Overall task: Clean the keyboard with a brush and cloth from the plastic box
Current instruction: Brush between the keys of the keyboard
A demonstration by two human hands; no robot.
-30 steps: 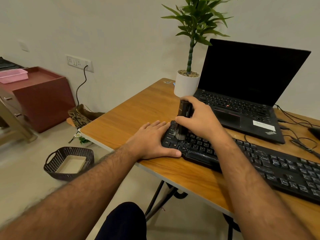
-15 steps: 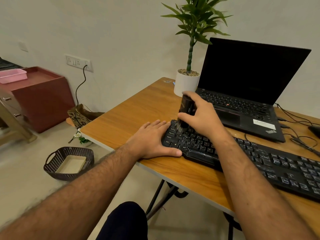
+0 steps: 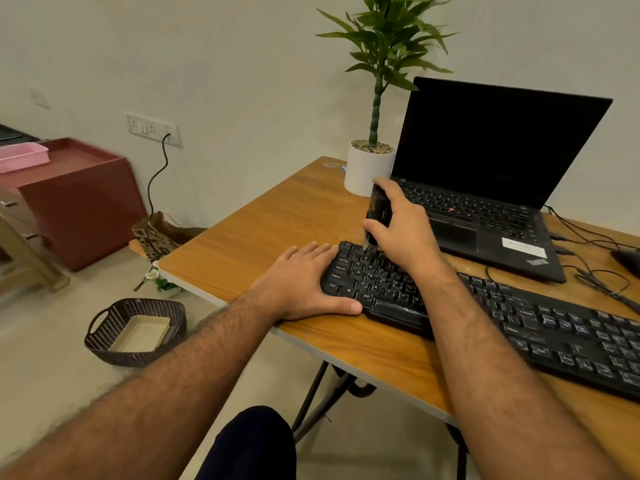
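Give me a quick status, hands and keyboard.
Right hand grips brush, bristles on keyboard top-left keys. Left hand flat, bracing keyboard's left end. Nothing in the way.

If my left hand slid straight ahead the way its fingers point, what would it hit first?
Probably the white round plant pot; the left hand points that way across bare wooden table, though depth is unclear.

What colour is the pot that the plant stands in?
White; the plant pot shows plainly in the head view, at the desk's far edge.
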